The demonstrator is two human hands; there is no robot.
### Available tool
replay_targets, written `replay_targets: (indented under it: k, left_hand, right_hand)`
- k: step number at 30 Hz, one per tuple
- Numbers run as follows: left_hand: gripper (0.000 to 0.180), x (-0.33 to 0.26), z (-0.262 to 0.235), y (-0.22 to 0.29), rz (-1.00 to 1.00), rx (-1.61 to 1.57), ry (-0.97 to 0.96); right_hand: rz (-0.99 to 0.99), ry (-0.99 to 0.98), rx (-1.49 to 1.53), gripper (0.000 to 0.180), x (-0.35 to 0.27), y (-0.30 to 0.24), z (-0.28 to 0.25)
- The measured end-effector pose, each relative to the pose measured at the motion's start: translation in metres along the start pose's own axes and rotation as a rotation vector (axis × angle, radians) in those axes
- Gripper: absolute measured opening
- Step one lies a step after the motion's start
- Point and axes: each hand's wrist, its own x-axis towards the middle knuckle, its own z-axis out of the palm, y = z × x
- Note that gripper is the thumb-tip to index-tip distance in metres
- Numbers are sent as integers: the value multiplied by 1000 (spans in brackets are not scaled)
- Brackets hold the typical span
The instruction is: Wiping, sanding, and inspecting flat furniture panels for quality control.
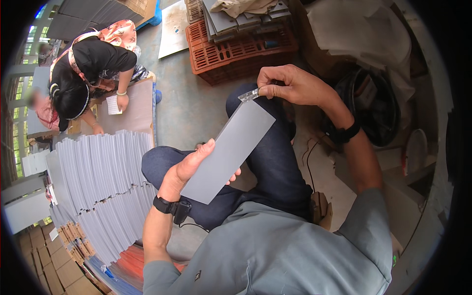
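Note:
A flat grey rectangular panel (231, 152) is tilted over my lap. My left hand (184, 172) grips it by its left long edge and lower part, the thumb on top and fingertips showing at the far edge. My right hand (290, 84) is closed at the panel's far end. Between its thumb and fingers it pinches a small shiny strip (249, 95), partly see-through, which meets the panel's far corner. Whether the strip is stuck to the panel or only rests against it, I cannot tell.
Tall stacks of grey panels (105, 167) stand at my left. Ahead, a red-brown plastic crate (236, 56) bears more panels and a cloth (243, 7). A black bag-lined bin (364, 105) is at the right. A co-worker (98, 59) leans over a cardboard-topped surface (135, 105), holding a white sheet (114, 105).

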Motion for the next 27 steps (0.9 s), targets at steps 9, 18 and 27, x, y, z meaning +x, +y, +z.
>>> replay_targets:
  k: [9,18,27]
  left_hand:
    - [79,-2,5,2,0,-5,36]
    - [81,0,8,3,-5,-28,45]
    - [82,0,3,2,-11,-35,36]
  right_hand:
    - [83,-16,-21,21,0,-17,-3]
    - [101,-37,-25,21,5,-9,-6]
    - [68,1,-50,20,3,-22,-4]
